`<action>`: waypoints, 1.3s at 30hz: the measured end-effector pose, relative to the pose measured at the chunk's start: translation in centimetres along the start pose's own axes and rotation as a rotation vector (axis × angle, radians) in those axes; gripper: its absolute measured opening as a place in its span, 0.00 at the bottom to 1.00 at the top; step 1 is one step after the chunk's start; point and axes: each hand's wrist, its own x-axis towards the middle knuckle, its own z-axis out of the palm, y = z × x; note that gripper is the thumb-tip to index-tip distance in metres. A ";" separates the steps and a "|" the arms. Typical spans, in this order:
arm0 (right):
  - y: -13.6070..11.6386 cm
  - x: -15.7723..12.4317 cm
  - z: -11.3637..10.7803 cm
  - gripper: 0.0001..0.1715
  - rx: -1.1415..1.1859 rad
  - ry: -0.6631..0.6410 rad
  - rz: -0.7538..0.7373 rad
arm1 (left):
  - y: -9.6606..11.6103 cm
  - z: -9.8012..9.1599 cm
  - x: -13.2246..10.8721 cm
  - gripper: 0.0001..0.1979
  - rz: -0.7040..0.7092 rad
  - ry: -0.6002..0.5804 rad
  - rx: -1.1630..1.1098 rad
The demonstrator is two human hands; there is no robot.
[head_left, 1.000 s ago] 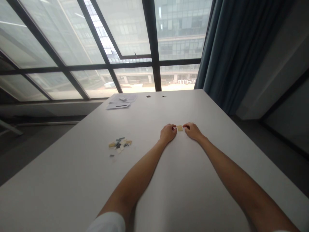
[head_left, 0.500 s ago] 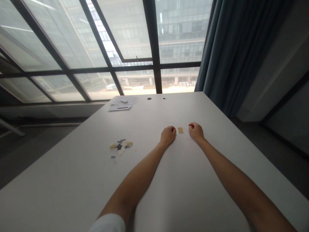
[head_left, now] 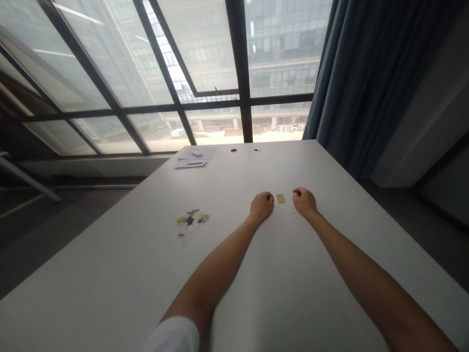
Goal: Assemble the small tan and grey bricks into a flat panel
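A small tan studded plate (head_left: 280,198), like a building-brick piece, lies flat on the white table (head_left: 238,176) between my two hands. Just left of it rests my left hand (head_left: 262,204), fingers curled in and closed, with nothing visible in them. On the plate's right side my right hand (head_left: 305,201) lies on the table, also loosely closed, and no object shows in its fingers. Neither hand touches the plate. Left of my left forearm is a loose pile of small pieces (head_left: 192,220) in tan, white, black and grey, with one dark grey piece (head_left: 181,235) apart from it.
Papers (head_left: 191,163) with a small white object (head_left: 197,154) on top lie at the table's far left corner. Two dark round holes, one of them a cable hole (head_left: 233,150), sit near the far edge. Beyond are windows and a blue curtain (head_left: 340,88) on the right.
The whole view has shifted slightly, so everything appears a little farther right. My hands, the tan plate and the pile keep their places relative to each other.
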 end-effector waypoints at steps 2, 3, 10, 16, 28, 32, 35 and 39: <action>0.0 0.0 0.0 0.15 -0.004 0.002 0.003 | 0.0 0.0 0.0 0.14 -0.001 0.003 -0.002; 0.1 0.0 0.0 0.15 -0.007 0.003 0.003 | 0.0 0.0 0.0 0.14 -0.002 0.004 -0.004; 0.3 0.0 -0.1 0.16 -0.018 -0.012 -0.001 | -0.1 0.2 -0.1 0.14 0.015 0.010 -0.017; 0.7 0.0 0.1 0.19 -0.045 0.012 0.027 | 0.0 0.2 -0.4 0.14 0.001 -0.004 -0.006; 0.5 -0.1 0.0 0.20 -0.058 0.011 0.022 | -0.3 0.7 -0.4 0.15 0.008 -0.006 -0.017; 0.5 -0.1 -0.1 0.20 -0.045 0.002 0.021 | -0.3 0.7 -0.3 0.15 0.017 0.001 -0.025; 0.4 -0.2 -0.2 0.20 -0.044 -0.001 0.028 | -0.3 0.7 -0.4 0.15 0.022 0.007 -0.023; 0.3 -0.2 -0.3 0.19 -0.054 -0.002 0.039 | -0.1 0.5 -0.5 0.15 0.020 0.017 -0.016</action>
